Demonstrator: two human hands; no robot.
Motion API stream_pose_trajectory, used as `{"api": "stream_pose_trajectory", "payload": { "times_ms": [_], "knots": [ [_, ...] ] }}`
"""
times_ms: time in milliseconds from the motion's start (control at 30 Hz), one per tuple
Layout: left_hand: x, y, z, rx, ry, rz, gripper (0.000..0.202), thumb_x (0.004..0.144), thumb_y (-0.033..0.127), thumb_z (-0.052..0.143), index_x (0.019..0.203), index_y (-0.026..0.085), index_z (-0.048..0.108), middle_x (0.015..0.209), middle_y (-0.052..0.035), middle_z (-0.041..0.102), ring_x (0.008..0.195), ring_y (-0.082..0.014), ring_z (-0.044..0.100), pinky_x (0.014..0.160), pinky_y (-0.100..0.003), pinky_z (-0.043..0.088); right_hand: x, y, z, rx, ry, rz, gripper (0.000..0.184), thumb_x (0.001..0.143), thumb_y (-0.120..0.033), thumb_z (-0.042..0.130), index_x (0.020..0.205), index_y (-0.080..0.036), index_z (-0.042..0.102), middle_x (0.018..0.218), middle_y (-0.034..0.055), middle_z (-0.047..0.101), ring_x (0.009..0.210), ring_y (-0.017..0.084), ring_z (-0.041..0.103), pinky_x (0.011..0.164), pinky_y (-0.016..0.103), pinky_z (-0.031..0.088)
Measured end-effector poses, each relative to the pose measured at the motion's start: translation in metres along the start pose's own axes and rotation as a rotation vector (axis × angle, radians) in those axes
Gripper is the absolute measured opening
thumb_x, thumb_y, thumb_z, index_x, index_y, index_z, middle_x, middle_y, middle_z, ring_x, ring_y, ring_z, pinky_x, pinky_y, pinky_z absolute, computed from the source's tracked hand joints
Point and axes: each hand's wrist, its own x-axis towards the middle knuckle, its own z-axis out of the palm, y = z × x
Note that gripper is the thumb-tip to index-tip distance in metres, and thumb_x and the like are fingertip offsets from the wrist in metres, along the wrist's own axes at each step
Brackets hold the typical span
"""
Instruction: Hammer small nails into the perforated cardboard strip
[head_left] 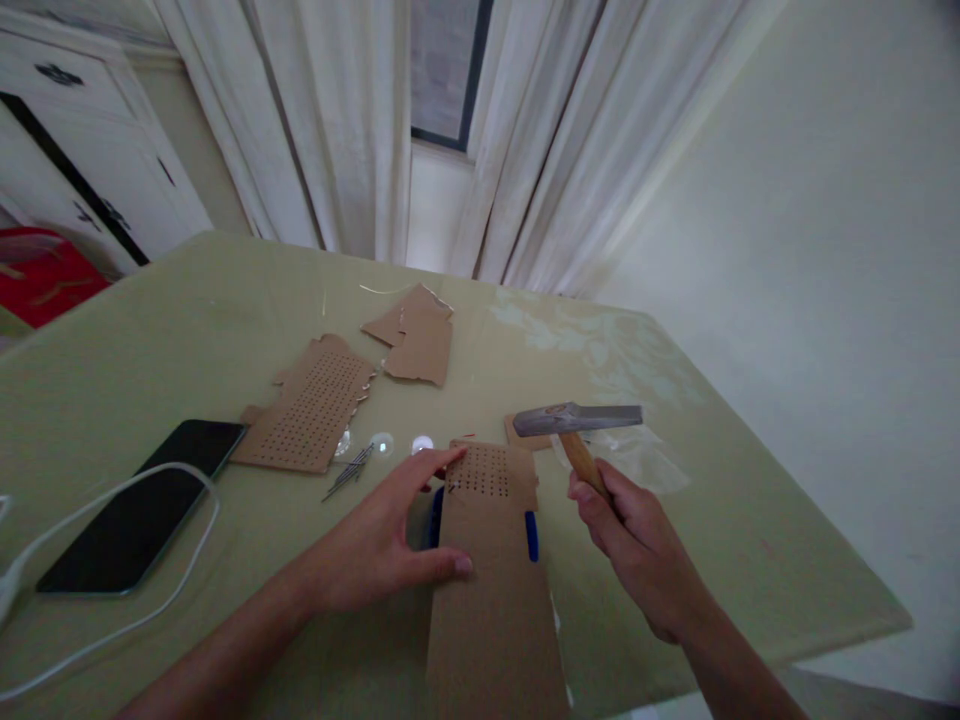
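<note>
My right hand (pixel 634 530) grips the wooden handle of a hammer (pixel 581 418), its metal head raised above the table at the right of the cardboard. In front of me lies a long brown cardboard strip (pixel 491 600) with rows of small holes at its far end. My left hand (pixel 382 535) holds that strip at its left side. Its thumb presses on the face and the index finger reaches the far left corner; the other fingers are partly hidden. Blue parts (pixel 532 537) stick out from beneath the strip on both sides.
Loose nails (pixel 349 472) lie left of the strip, near clear discs (pixel 382 443). A punched cardboard piece (pixel 304 410) and torn cardboard scraps (pixel 420 340) lie farther back. A black phone (pixel 142 510) and white cable (pixel 214 500) are at left; clear plastic (pixel 645 460) lies right.
</note>
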Motion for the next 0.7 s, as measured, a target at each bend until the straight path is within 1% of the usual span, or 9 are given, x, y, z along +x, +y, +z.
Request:
{"api": "stream_pose_trajectory", "payload": {
  "times_ms": [100, 200, 300, 400, 467, 567, 700],
  "knots": [
    [0.001, -0.001, 0.002, -0.037, 0.018, -0.009, 0.096, 0.086, 0.037, 0.094, 0.168, 0.038, 0.046, 0.164, -0.014, 0.063, 0.136, -0.0339, 0.072, 0.109, -0.051, 0.064, 0.0, -0.004, -0.002, -0.043, -0.009, -0.01, 0.045, 0.113, -0.062, 0.049, 0.089, -0.025, 0.054, 0.072, -0.0053, 0.042, 0.059, 0.015, 0.038, 0.051, 0.028, 0.034],
    [0.002, 0.001, 0.002, -0.038, 0.034, -0.017, 0.092, 0.086, 0.036, 0.094, 0.166, 0.038, 0.049, 0.161, -0.0134, 0.065, 0.129, -0.032, 0.075, 0.105, -0.049, 0.066, 0.003, -0.01, -0.003, -0.125, -0.04, -0.051, 0.041, 0.114, -0.056, 0.049, 0.087, -0.025, 0.053, 0.071, -0.0045, 0.047, 0.061, 0.017, 0.045, 0.056, 0.03, 0.037],
    [0.003, 0.002, 0.002, -0.066, 0.04, -0.006, 0.089, 0.087, 0.034, 0.093, 0.165, 0.038, 0.051, 0.16, -0.0132, 0.066, 0.126, -0.0307, 0.076, 0.102, -0.047, 0.068, 0.005, -0.016, -0.002, -0.231, -0.097, -0.108, 0.038, 0.115, -0.049, 0.049, 0.087, -0.025, 0.054, 0.071, -0.0032, 0.056, 0.064, 0.018, 0.054, 0.062, 0.032, 0.04],
    [0.002, -0.001, 0.004, -0.095, 0.046, -0.01, 0.091, 0.087, 0.032, 0.092, 0.166, 0.039, 0.049, 0.163, -0.0129, 0.063, 0.127, -0.0302, 0.076, 0.1, -0.046, 0.069, 0.006, -0.024, -0.001, -0.312, -0.173, -0.149, 0.036, 0.117, -0.048, 0.048, 0.091, -0.024, 0.057, 0.077, -0.0009, 0.064, 0.072, 0.021, 0.062, 0.068, 0.034, 0.042],
    [0.001, -0.003, 0.005, -0.104, 0.041, -0.015, 0.091, 0.088, 0.032, 0.092, 0.167, 0.042, 0.048, 0.163, -0.0113, 0.063, 0.128, -0.0296, 0.075, 0.099, -0.045, 0.069, 0.005, -0.028, 0.0, -0.333, -0.216, -0.154, 0.035, 0.117, -0.048, 0.048, 0.094, -0.024, 0.058, 0.08, 0.0001, 0.066, 0.076, 0.022, 0.064, 0.071, 0.034, 0.043],
    [-0.001, -0.005, 0.006, -0.118, 0.037, -0.008, 0.091, 0.088, 0.033, 0.092, 0.166, 0.044, 0.048, 0.16, -0.0092, 0.065, 0.128, -0.0283, 0.075, 0.1, -0.044, 0.069, 0.006, -0.034, 0.002, -0.336, -0.24, -0.144, 0.035, 0.117, -0.049, 0.046, 0.096, -0.024, 0.058, 0.081, -0.0001, 0.064, 0.076, 0.022, 0.063, 0.074, 0.035, 0.042],
    [-0.001, -0.006, 0.008, -0.123, 0.051, -0.008, 0.09, 0.087, 0.035, 0.094, 0.165, 0.041, 0.049, 0.156, -0.0107, 0.067, 0.126, -0.0295, 0.075, 0.1, -0.046, 0.069, 0.009, -0.038, 0.002, -0.333, -0.233, -0.15, 0.032, 0.116, -0.046, 0.046, 0.093, -0.025, 0.054, 0.08, -0.0005, 0.062, 0.077, 0.023, 0.062, 0.073, 0.035, 0.04]
  ]
}}
